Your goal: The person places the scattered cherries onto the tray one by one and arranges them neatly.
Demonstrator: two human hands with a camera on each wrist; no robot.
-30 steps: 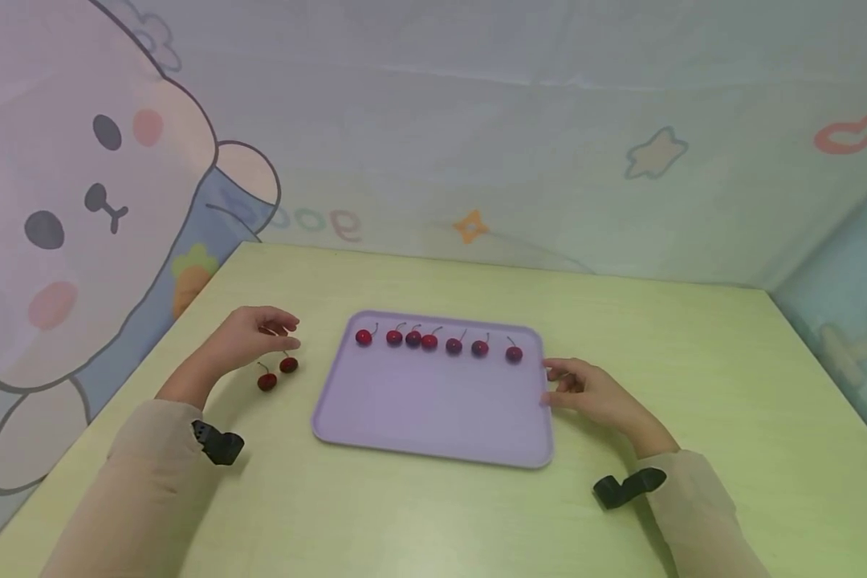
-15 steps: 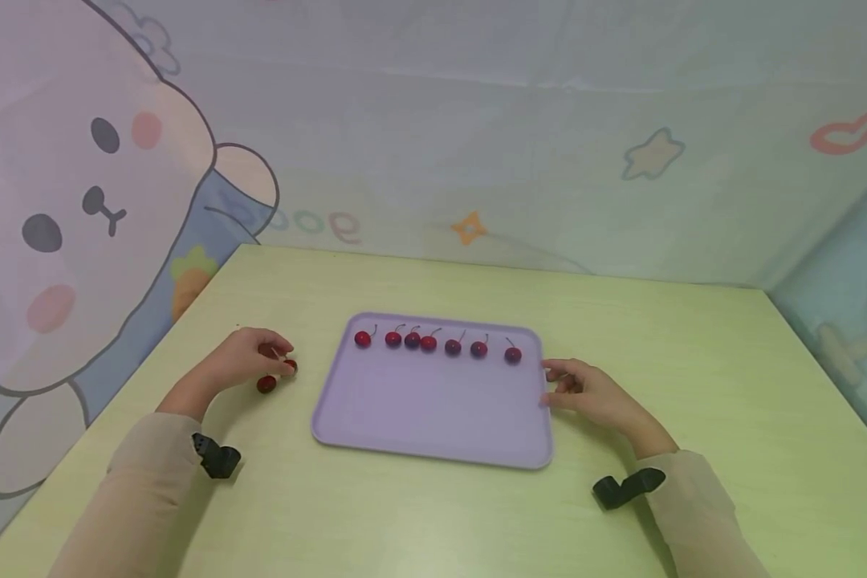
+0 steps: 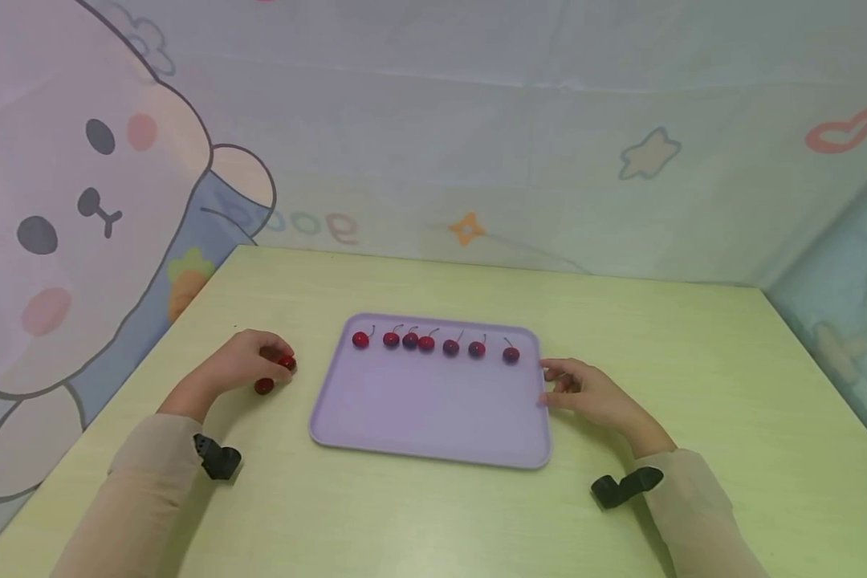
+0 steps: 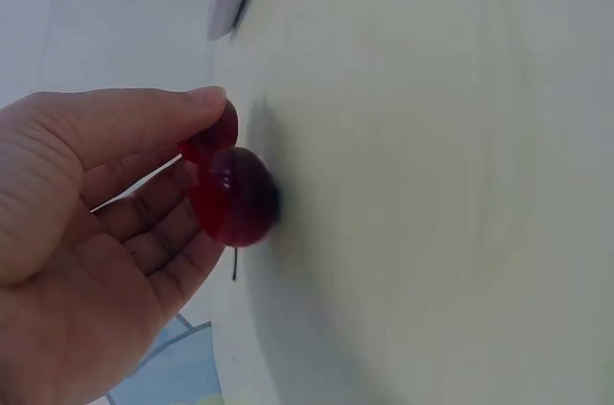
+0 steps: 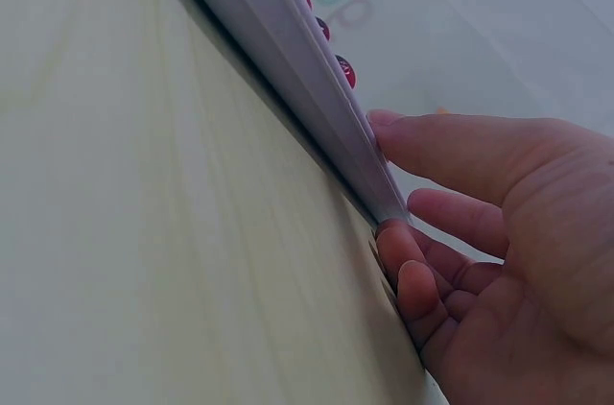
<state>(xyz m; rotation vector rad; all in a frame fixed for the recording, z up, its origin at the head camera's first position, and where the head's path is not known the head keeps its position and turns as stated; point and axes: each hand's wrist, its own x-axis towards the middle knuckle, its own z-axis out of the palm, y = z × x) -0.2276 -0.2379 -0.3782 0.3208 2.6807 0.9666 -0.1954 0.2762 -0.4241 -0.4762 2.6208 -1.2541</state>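
My left hand (image 3: 249, 360) pinches a dark red cherry (image 4: 216, 136) between thumb and fingers, just above or on the table; I cannot tell which. Close beside it, a second cherry (image 3: 263, 386) lies on the table, its thin stem showing in the left wrist view. Right of this hand is a pale purple tray (image 3: 433, 417) with a row of several stemmed cherries (image 3: 451, 348) along its far side. At the tray's right edge, my right hand (image 3: 596, 393) holds the rim, thumb (image 5: 441, 151) on top and curled fingers low against the outer wall.
The pale yellow table (image 3: 405, 514) runs back to a printed cloth backdrop (image 3: 433, 120) with a cartoon animal at left. A black wrist device (image 3: 218, 457) sits at the left cuff, another black device (image 3: 624, 487) at the right cuff.
My left hand has lowered onto the farther of the two loose cherries and now pinches it. The right hand stays at the tray's edge, and the row of cherries is unchanged.
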